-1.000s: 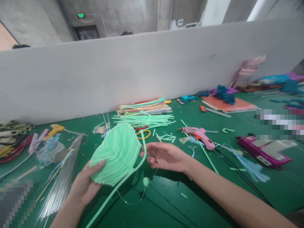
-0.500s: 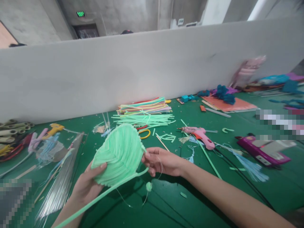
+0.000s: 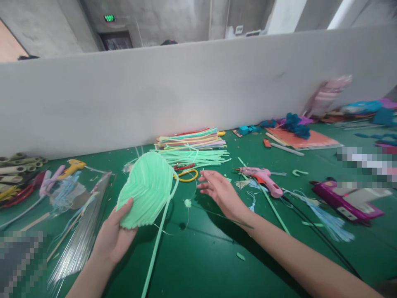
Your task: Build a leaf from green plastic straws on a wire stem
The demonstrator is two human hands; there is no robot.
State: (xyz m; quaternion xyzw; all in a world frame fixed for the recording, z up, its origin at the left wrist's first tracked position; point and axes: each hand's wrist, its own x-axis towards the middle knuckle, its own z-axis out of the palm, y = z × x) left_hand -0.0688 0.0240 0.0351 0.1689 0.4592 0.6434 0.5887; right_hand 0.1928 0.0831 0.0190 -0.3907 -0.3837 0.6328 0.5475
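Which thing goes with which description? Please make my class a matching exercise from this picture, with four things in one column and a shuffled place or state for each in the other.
Things:
1. Green leaf shape
2. Pink glue gun
3. Greenish tubes
4. Orange sheet

Descriptions:
A. At the picture's left edge
B. Partly covered by dark teal pieces
C. Held in the left hand
D. Lying with its nozzle pointing left

Right pairs: 1-C, 2-D, 3-A, 4-B

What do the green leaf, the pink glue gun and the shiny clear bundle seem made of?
Green leaf: probably chenille stems, matte and fuzzy, judging by its soft, velvety ridges. Pink glue gun: likely plastic, smooth, from its evenly coloured, moulded-looking body. Shiny clear bundle: glossy, perhaps plastic; bright streaky reflections suggest it.
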